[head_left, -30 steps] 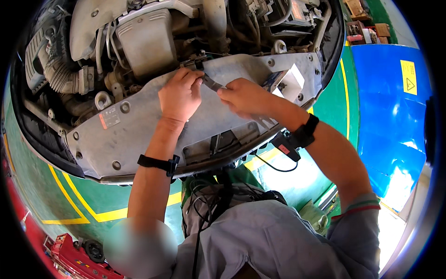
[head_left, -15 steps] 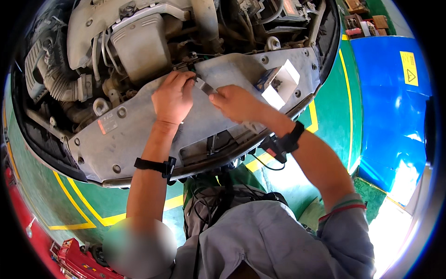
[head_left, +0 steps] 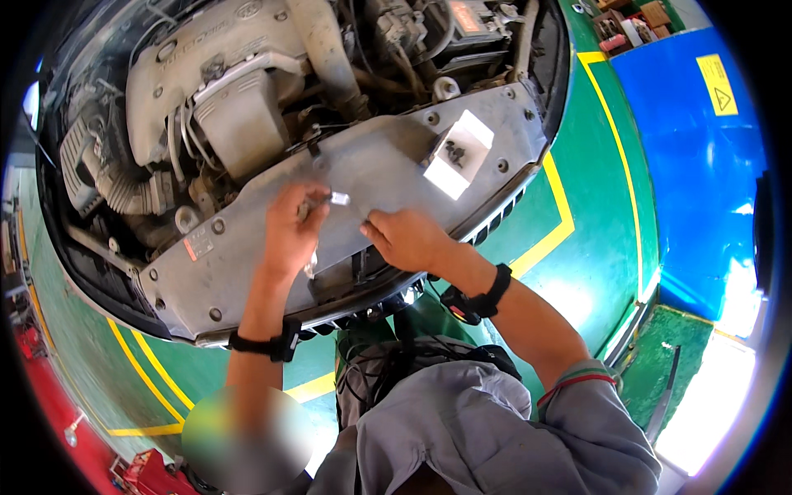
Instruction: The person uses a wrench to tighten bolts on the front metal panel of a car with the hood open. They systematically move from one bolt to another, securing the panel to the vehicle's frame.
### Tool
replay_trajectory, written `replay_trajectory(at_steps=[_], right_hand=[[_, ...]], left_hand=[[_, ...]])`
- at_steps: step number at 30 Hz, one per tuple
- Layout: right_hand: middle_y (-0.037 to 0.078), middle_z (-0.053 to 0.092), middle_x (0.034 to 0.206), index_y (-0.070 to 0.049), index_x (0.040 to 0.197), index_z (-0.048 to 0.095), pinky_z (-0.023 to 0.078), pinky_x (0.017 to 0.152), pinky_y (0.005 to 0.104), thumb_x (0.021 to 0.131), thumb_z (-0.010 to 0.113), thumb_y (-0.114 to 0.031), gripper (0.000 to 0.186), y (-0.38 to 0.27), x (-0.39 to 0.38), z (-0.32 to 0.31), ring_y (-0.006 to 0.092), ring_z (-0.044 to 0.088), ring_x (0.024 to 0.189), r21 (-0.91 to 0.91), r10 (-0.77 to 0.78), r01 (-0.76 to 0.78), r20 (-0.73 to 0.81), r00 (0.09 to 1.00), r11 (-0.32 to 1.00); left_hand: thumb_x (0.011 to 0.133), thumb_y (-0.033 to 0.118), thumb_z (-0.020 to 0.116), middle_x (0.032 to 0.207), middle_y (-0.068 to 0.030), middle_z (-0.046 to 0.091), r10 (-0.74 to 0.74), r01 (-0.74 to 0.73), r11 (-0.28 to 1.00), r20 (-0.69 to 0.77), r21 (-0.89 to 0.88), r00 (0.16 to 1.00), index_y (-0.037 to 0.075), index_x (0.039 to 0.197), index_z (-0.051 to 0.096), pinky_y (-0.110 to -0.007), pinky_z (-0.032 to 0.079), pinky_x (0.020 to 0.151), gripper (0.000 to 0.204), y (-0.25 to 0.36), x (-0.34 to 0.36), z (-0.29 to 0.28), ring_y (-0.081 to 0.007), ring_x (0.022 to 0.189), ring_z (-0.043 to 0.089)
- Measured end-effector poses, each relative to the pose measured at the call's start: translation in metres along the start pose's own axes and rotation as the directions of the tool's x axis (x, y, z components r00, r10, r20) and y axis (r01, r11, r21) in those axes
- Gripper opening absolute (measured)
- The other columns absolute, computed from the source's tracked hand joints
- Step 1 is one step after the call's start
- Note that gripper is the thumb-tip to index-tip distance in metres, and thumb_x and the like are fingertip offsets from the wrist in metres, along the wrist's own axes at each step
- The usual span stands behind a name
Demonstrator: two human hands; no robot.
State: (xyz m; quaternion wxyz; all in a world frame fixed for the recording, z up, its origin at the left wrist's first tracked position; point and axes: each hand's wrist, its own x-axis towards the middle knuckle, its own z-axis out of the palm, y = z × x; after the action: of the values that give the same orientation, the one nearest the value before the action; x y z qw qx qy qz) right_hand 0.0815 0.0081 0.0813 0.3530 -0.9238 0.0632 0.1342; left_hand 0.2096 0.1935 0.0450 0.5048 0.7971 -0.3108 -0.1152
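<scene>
My left hand [head_left: 290, 231] is closed above the grey front panel [head_left: 379, 165] of the open engine bay. A small piece with a bright silvery-white end [head_left: 339, 198] sticks out between its thumb and fingers; its kind is unclear. Something pale and thin [head_left: 310, 266] shows below the same hand. To the right, my right hand [head_left: 410, 239] is closed in a pinch, its fingertips pointing at the left hand with a gap between. What it holds, if anything, is hidden. An opened white box [head_left: 455, 175] with dark small parts [head_left: 454, 152] inside rests on the panel.
Behind the panel lie the engine cover [head_left: 206, 66], a ribbed air hose [head_left: 124, 188] and a battery [head_left: 469, 25]. A blue covered surface [head_left: 693, 165] with a yellow warning label stands at the right. Yellow lines cross the green floor [head_left: 602, 206].
My hands have come apart; the silvery piece that spanned them now shows only at the left hand. Both hands sit lower in the picture, and the view has shifted and turned slightly.
</scene>
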Motion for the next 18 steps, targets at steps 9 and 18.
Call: replay_trajectory(at_steps=[9,18], right_hand=[[0.022,0.062,0.067,-0.002,0.092,0.057,0.049,0.055,0.0522,0.099,0.059,-0.024,0.023,0.040,-0.119,-0.049,0.0451,0.060,0.059,0.131,0.043,-0.018,-0.190,0.981,0.991],[0.023,0.060,0.069,0.001,0.088,0.060,0.046,0.057,0.0461,0.098,0.063,-0.017,0.020,0.089,-0.194,-0.095,0.0433,0.060,0.064,0.389,0.341,-0.201,-0.335,0.878,0.899]], left_hand=[[0.087,-0.006,0.069,0.096,-0.0038,0.068,-0.095,0.118,0.972,0.120,-0.202,0.988,0.001,0.108,0.064,-0.024,0.051,0.073,0.023,0.101,0.011,0.051,-0.0093,0.080,0.063],[0.084,0.002,0.071,0.110,-0.0122,0.071,0.096,-0.180,0.907,0.228,0.381,0.969,0.014,0.116,0.067,-0.041,0.055,0.080,0.034,0.147,0.074,0.127,-0.0346,0.095,0.069]])
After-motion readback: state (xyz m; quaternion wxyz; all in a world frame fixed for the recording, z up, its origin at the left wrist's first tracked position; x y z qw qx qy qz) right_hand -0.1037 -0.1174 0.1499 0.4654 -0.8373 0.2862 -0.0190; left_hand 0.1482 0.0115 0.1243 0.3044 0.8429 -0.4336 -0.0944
